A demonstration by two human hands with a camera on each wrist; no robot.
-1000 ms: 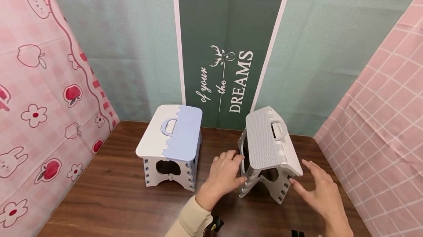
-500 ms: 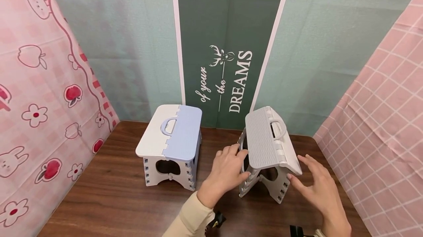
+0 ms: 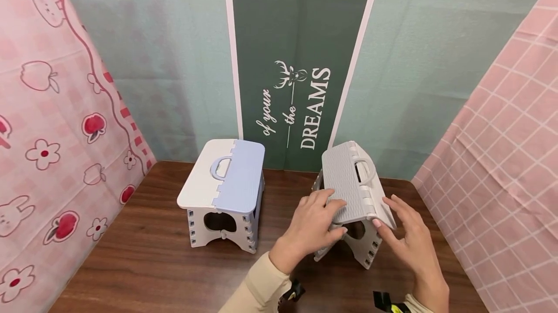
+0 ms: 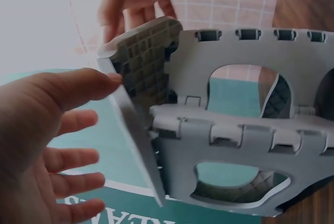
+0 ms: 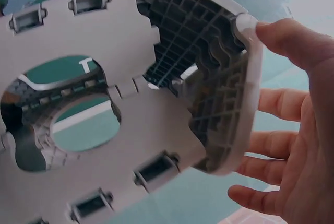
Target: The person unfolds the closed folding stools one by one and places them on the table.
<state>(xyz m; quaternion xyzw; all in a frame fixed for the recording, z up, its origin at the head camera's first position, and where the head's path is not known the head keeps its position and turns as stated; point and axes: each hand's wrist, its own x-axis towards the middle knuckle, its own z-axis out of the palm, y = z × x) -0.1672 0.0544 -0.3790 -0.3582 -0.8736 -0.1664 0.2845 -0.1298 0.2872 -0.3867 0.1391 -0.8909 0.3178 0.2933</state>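
A grey folding step stool (image 3: 342, 172) stands at the right of the table, its top bent like a roof along the middle hinge and its legs partly spread. My left hand (image 3: 309, 223) rests on the left half of the top at the near end. In the left wrist view its thumb (image 4: 94, 84) touches the panel's near edge. My right hand (image 3: 407, 242) lies at the lowered right half. Its thumb (image 5: 292, 36) is at the hinge end of the near edge, and its fingers (image 5: 271, 145) reach over the panel, loosely extended.
A white and blue folding stool (image 3: 241, 177) stands unfolded with a flat top, left of the grey one. Both are on a brown wooden table (image 3: 144, 255). A green cloth (image 3: 301, 12) hangs behind, with pink cloths (image 3: 514, 133) at the sides.
My left hand has moved right and up, from the grey stool's left side onto its top. My right hand has come in over the right panel. The stool's bent top looks nearly the same.
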